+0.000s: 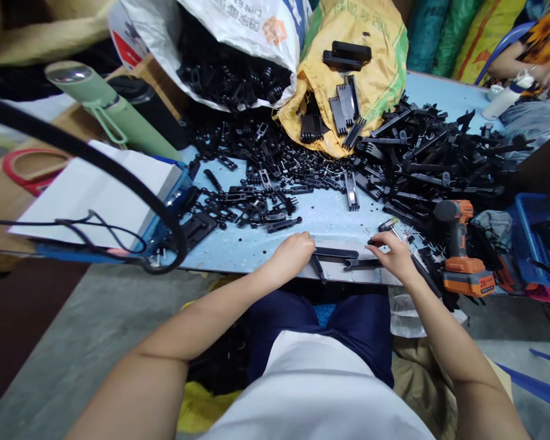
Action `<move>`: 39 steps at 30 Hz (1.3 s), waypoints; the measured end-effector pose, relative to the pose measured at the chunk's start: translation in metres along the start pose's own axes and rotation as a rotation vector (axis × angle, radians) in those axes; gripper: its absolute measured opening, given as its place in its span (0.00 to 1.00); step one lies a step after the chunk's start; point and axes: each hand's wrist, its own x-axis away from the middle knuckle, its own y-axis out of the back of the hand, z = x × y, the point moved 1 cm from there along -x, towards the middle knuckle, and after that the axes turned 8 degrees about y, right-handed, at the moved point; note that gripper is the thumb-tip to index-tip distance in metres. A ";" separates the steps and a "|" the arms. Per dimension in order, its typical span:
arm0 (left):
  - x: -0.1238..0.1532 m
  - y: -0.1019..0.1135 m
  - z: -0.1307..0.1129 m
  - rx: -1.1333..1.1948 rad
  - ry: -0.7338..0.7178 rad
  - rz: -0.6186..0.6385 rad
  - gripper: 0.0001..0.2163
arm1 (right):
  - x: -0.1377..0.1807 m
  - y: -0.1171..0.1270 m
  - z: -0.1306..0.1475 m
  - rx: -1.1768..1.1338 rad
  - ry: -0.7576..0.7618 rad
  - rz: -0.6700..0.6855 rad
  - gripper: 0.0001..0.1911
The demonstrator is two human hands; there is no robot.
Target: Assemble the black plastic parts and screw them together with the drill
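The fingers (385,237) of the person's right hand (394,253) are pinched narrow, thumb and forefinger holding a small black piece (371,242) just above the near edge of the table (238,247). The left hand (294,256) is curled at the left end of a long black bar (337,252); its fingertips are partly hidden, so one cannot tell how firmly they close on it. The bar lies at the near edge, between the two hands. A short black part (318,267) slants toward the near side beside the left hand, and a black part with a forked end (362,264) lies along the near side of the bar, running toward the right hand.

Just beyond the bar, a grooved piece (351,190) rests near a broad heap of black parts (256,201). More long parts (426,162) are piled on the far right. At the far side, a white sack (256,30) gapes over black pieces, with a yellow sack (385,61) to its right. An orange-and-black drill (467,278) stands to the right of the right hand, near a blue basket (531,244). On the left, a green bottle (137,125) leans beyond a white box (96,189).
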 end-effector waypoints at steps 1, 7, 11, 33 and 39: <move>-0.001 0.002 0.000 -0.022 -0.005 0.014 0.10 | 0.001 -0.004 0.003 -0.015 0.013 0.006 0.15; -0.002 0.003 0.002 0.016 -0.025 0.004 0.09 | 0.006 -0.016 0.011 -0.035 0.052 0.034 0.13; 0.001 -0.019 0.002 0.075 -0.023 -0.150 0.09 | 0.005 -0.020 0.012 0.025 0.099 0.038 0.12; -0.030 -0.061 -0.031 0.006 -0.351 -0.324 0.23 | 0.026 -0.014 -0.024 0.591 0.308 0.271 0.32; 0.006 -0.028 -0.033 0.462 -0.515 -0.579 0.28 | 0.023 0.023 0.035 0.154 0.623 0.188 0.31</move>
